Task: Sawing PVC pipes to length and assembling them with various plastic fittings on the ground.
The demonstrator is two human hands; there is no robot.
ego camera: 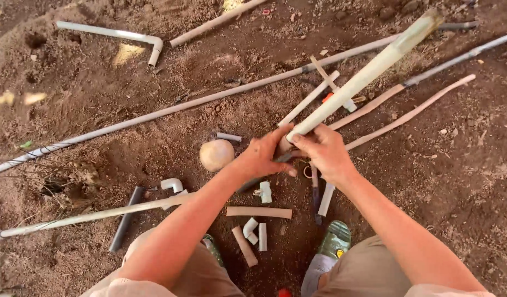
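Observation:
A thick pale plastic pipe (369, 71) slants from my hands up toward the top right. My left hand (262, 157) wraps around its lower end. My right hand (322, 151) grips the same end from the right side, fingers closed on it. Both hands touch each other at the pipe's base, above bare brown soil. A round tan ball-like object (216, 154) lies just left of my left hand. Short pipe offcuts (259, 212) and white elbow fittings (250, 226) lie on the soil below my hands, between my knees.
A long grey pipe (171, 110) crosses the ground diagonally. Another long pipe (83, 218) lies at the lower left beside a dark tube (126, 219). A white pipe with an elbow (119, 34) sits at the top left. Thin pipes (407, 114) fan out right. My shoe (334, 240) rests below.

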